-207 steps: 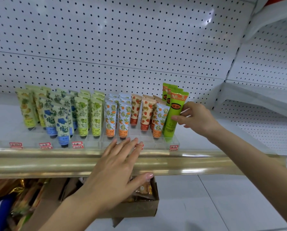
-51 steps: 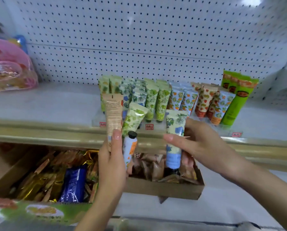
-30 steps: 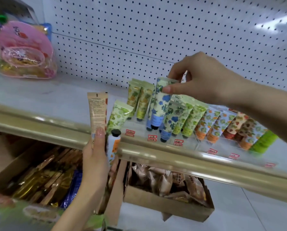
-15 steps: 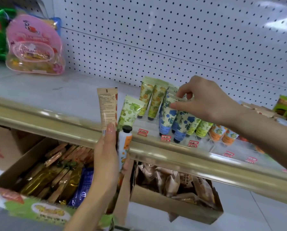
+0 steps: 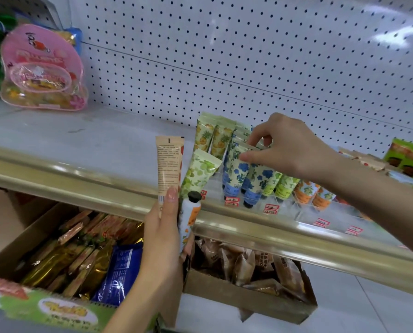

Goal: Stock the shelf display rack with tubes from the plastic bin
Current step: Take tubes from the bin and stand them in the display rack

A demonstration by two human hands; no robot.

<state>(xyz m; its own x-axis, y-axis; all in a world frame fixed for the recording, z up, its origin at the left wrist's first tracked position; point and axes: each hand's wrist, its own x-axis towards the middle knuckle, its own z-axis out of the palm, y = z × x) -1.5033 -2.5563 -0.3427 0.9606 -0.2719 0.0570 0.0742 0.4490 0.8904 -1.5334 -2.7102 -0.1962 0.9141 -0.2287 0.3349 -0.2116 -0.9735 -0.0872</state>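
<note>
This was a shop, at a stocked retail shelf. The back wall was white perforated pegboard (image 5: 224, 56), of the kind used in store fixtures, and the shelf (image 5: 80, 140) carried a gold edge strip (image 5: 104, 186) along its front. Printed tubes (image 5: 234, 171) stood sorted by pattern in rows in a clear display rack (image 5: 308, 212), with small red price tags (image 5: 232, 201) stuck along its front. A pink packaged sweets bag (image 5: 42, 68) stood further along the shelf. Below, open cardboard boxes (image 5: 248, 301) held wrapped snack packets in bulk.
</note>
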